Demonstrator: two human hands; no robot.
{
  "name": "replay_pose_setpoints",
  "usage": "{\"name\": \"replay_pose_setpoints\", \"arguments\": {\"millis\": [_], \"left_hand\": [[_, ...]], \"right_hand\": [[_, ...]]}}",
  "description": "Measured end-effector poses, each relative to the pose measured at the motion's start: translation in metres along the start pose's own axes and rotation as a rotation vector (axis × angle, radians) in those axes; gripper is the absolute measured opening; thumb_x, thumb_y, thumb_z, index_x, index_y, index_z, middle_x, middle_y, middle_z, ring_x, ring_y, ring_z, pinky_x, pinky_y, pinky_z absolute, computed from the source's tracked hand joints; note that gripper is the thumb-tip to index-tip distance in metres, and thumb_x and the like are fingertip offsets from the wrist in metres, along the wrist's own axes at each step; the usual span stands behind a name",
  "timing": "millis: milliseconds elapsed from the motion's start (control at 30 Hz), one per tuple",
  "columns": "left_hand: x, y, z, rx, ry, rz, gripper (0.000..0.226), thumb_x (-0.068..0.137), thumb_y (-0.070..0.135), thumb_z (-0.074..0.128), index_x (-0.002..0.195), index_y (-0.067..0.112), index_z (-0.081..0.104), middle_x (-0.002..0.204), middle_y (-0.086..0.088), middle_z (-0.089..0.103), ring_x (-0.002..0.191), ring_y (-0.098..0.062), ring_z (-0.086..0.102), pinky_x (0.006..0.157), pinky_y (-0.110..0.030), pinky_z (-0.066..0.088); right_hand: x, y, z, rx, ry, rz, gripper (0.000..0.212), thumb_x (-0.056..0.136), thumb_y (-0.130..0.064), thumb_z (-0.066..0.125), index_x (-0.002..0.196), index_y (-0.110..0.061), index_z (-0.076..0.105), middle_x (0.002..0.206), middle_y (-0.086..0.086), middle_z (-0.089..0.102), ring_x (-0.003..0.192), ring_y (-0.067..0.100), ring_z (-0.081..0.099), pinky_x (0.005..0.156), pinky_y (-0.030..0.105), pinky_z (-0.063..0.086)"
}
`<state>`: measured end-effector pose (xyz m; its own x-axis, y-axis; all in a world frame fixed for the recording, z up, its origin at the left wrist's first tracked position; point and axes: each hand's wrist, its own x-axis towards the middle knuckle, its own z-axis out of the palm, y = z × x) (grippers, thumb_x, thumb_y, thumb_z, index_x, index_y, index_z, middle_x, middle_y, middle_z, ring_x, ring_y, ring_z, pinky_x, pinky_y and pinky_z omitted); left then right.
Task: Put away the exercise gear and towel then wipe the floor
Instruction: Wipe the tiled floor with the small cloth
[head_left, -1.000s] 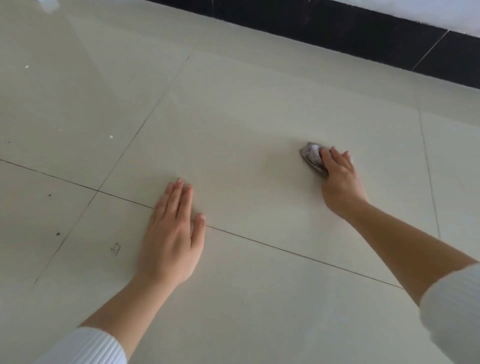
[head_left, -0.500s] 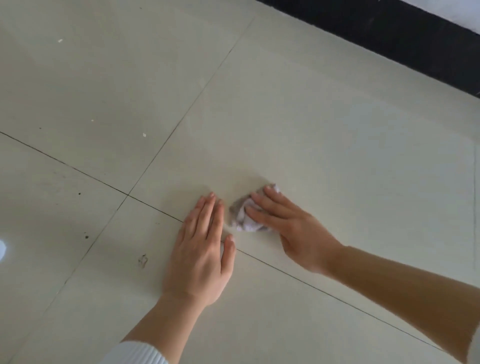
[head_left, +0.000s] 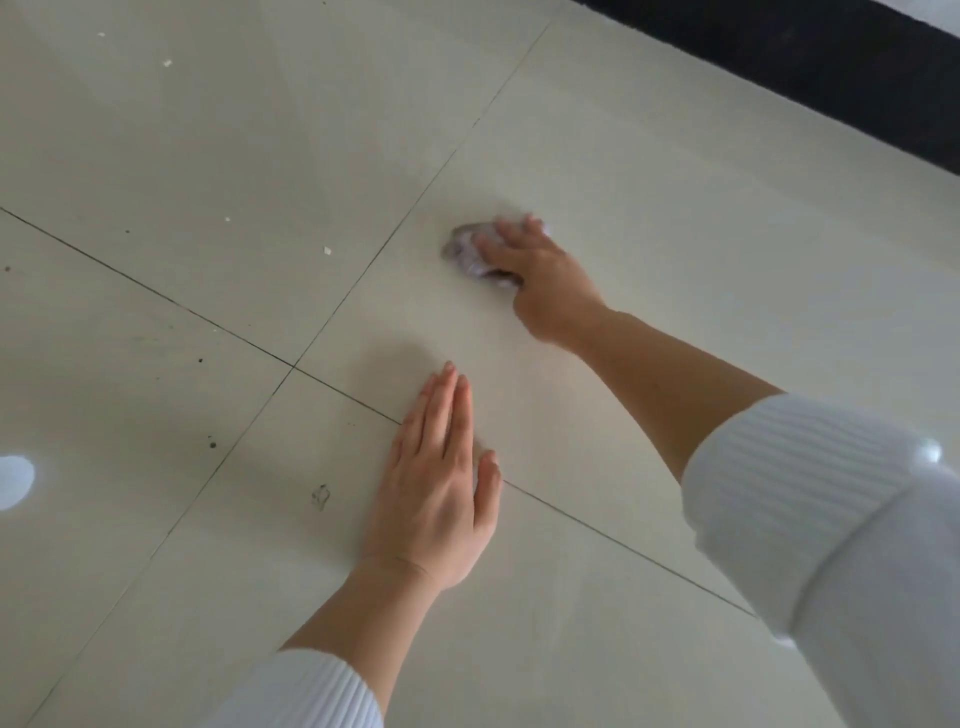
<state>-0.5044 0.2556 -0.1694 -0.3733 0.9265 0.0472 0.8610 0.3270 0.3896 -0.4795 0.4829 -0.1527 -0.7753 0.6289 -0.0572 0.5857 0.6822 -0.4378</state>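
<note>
A small crumpled grey-white cloth (head_left: 465, 249) lies on the pale tiled floor (head_left: 675, 218), just right of a tile joint. My right hand (head_left: 540, 280) holds it down, fingers curved over the top of the wad and the thumb hidden under it. Nearer to me, my left hand (head_left: 441, 483) lies flat on the floor with straight fingers together, across another joint line. Both forearms are bare, with white ribbed sleeves pushed up. No exercise gear or towel is in view.
A black skirting strip (head_left: 831, 67) runs along the far right. Small white crumbs (head_left: 327, 250) and dark specks dot the tiles to the left. A grey scuff mark (head_left: 320, 496) sits left of my left hand. A bright reflection (head_left: 13, 480) shows at the left edge.
My right hand has slid the cloth away from my left hand, up and to the right across the tile. My left hand stays flat in the same spot.
</note>
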Motion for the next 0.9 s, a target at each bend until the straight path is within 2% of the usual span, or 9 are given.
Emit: {"name": "replay_pose_setpoints", "arguments": {"millis": [133, 300, 400, 533, 600, 667, 733, 800, 900], "left_hand": [[0.000, 0.000, 0.000, -0.087, 0.047, -0.020, 0.064, 0.091, 0.023, 0.028, 0.146, -0.009, 0.022, 0.154, -0.023, 0.022, 0.141, -0.028, 0.017, 0.116, -0.032, 0.012], [0.001, -0.003, 0.000, -0.036, 0.011, 0.009, 0.060, 0.090, 0.021, 0.020, 0.138, -0.012, 0.036, 0.145, -0.027, 0.036, 0.138, -0.035, 0.028, 0.117, -0.036, 0.020], [0.002, -0.003, -0.001, 0.063, -0.013, 0.060, 0.057, 0.092, 0.018, 0.023, 0.137, -0.015, 0.036, 0.144, -0.032, 0.037, 0.137, -0.041, 0.030, 0.117, -0.040, 0.020], [-0.013, 0.010, -0.011, 0.196, -0.148, 0.027, 0.057, 0.099, 0.022, 0.027, 0.147, -0.007, 0.018, 0.156, -0.023, 0.017, 0.147, -0.031, 0.010, 0.121, -0.037, 0.007], [-0.041, 0.017, -0.014, 0.218, -0.172, 0.048, 0.057, 0.099, 0.025, 0.026, 0.148, -0.003, 0.019, 0.158, -0.017, 0.016, 0.148, -0.027, 0.008, 0.120, -0.038, 0.008], [-0.078, 0.020, -0.015, 0.228, -0.186, 0.115, 0.055, 0.098, 0.026, 0.024, 0.146, -0.001, 0.028, 0.156, -0.014, 0.024, 0.147, -0.026, 0.015, 0.118, -0.039, 0.013], [-0.113, 0.017, -0.015, 0.242, -0.183, 0.178, 0.057, 0.094, 0.028, 0.023, 0.141, 0.000, 0.041, 0.151, -0.015, 0.037, 0.142, -0.027, 0.030, 0.115, -0.040, 0.021], [-0.140, 0.010, -0.018, 0.251, -0.186, 0.188, 0.056, 0.093, 0.028, 0.026, 0.138, 0.000, 0.046, 0.147, -0.015, 0.042, 0.138, -0.029, 0.038, 0.113, -0.039, 0.023], [-0.171, 0.000, -0.023, 0.267, -0.202, 0.144, 0.057, 0.095, 0.030, 0.027, 0.139, 0.000, 0.045, 0.147, -0.017, 0.042, 0.134, -0.031, 0.043, 0.110, -0.037, 0.020]], "right_hand": [[-0.077, -0.007, 0.003, 0.027, -0.118, -0.176, 0.070, 0.084, 0.017, 0.039, 0.142, -0.023, 0.045, 0.155, 0.000, 0.029, 0.147, 0.021, 0.013, 0.117, 0.030, 0.019], [-0.186, -0.009, 0.012, 0.021, -0.036, -0.025, 0.080, 0.079, 0.020, 0.037, 0.142, -0.030, 0.043, 0.155, -0.010, 0.028, 0.147, 0.013, 0.013, 0.117, 0.024, 0.017], [-0.246, -0.032, 0.033, 0.038, 0.006, -0.015, 0.081, 0.074, 0.021, 0.045, 0.140, -0.027, 0.048, 0.152, -0.006, 0.034, 0.145, 0.019, 0.019, 0.117, 0.033, 0.021], [-0.347, -0.073, 0.067, -0.030, -0.069, -0.205, 0.082, 0.064, 0.013, 0.048, 0.136, -0.026, 0.052, 0.150, -0.001, 0.040, 0.142, 0.026, 0.026, 0.112, 0.045, 0.029], [-0.391, -0.092, 0.072, -0.056, -0.119, -0.392, 0.068, 0.076, 0.000, 0.039, 0.135, -0.032, 0.052, 0.149, -0.006, 0.041, 0.142, 0.022, 0.028, 0.114, 0.038, 0.030], [-0.421, -0.099, 0.066, -0.147, -0.194, -0.530, 0.053, 0.099, -0.012, 0.023, 0.129, -0.041, 0.056, 0.144, -0.013, 0.046, 0.139, 0.016, 0.035, 0.113, 0.029, 0.031], [-0.434, -0.087, 0.054, -0.231, -0.201, -0.609, 0.053, 0.102, -0.012, 0.019, 0.129, -0.036, 0.058, 0.144, -0.012, 0.047, 0.139, 0.015, 0.036, 0.115, 0.027, 0.026], [-0.433, -0.056, 0.047, -0.192, -0.170, -0.497, 0.060, 0.085, -0.001, 0.031, 0.136, -0.022, 0.052, 0.149, -0.003, 0.042, 0.141, 0.019, 0.031, 0.116, 0.029, 0.023], [-0.407, 0.006, 0.024, -0.035, 0.106, 0.048, 0.078, 0.068, 0.009, 0.026, 0.140, -0.015, 0.044, 0.149, 0.003, 0.038, 0.139, 0.030, 0.034, 0.117, 0.026, 0.016]]}}
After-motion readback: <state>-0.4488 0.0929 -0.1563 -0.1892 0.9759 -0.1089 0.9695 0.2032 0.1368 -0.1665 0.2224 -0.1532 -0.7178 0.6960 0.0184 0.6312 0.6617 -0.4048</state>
